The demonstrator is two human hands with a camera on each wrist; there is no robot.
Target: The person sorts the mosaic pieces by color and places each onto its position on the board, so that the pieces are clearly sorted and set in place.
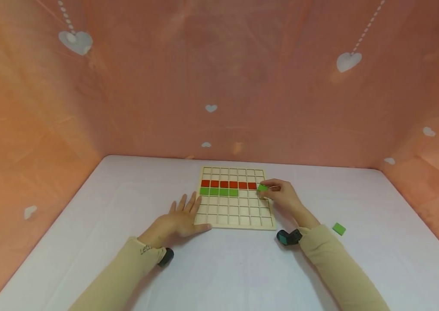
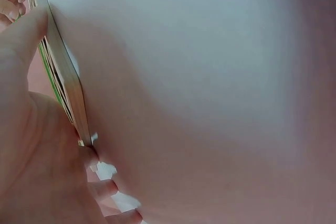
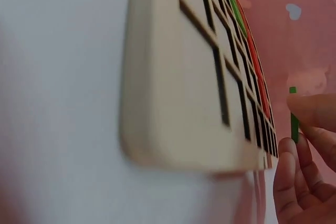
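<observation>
A wooden grid board [image 1: 235, 226] lies on the table, with a row of several red tiles [image 1: 224, 184]. Just below that row, several green tiles [image 1: 214, 191] fill cells from the left side. My left hand [image 1: 180, 221] rests at the board's front-left corner, fingers spread and straight, thumb by the near edge. Over the board's right edge, my right hand [image 1: 283, 196] pinches a loose green tile [image 1: 262, 188] between thumb and fingers. From the right wrist, that green tile [image 3: 294, 121] appears edge-on, above the board's surface.
Another green tile [image 1: 339, 229] lies on the white tabletop [image 1: 227, 268], right of my right forearm. Orange cloth [image 1: 235, 86] with white hearts hangs behind the table and along its sides. A black wrist device [image 1: 289, 237] sits at my right cuff.
</observation>
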